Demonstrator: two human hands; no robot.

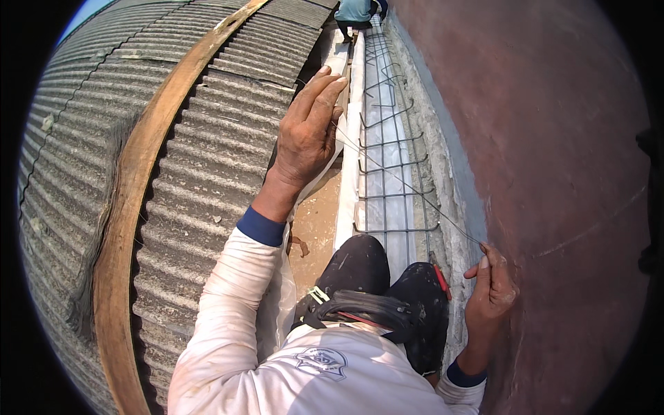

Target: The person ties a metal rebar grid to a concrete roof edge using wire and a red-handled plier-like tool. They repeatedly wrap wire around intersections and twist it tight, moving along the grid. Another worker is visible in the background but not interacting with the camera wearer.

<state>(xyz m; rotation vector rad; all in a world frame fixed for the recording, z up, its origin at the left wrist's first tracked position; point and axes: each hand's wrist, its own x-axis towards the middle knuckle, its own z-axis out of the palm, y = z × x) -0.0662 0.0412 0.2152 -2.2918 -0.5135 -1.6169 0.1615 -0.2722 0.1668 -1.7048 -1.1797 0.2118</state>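
Note:
A thin wire (422, 197) runs slantwise between my two hands, across the space over the steel rebar frame (391, 196). My left hand (309, 131) is raised above the edge of the corrugated roof, its fingers pressed together around the wire, and a short piece sticks out past its far side. Lower down, beside the reddish wall, my right hand (492, 287) pinches the other end between thumb and fingertips. The rebar frame, with long bars and bent crosspieces, lies over white plastic sheeting (395, 160) in a narrow channel ahead of my knees.
Corrugated roofing (214, 173) fills the left, with a long curved wooden plank (128, 207) on it. A tall reddish wall (560, 152) closes the right. A red-handled tool (442, 282) shows beside my right knee. Another person (355, 12) crouches at the channel's far end.

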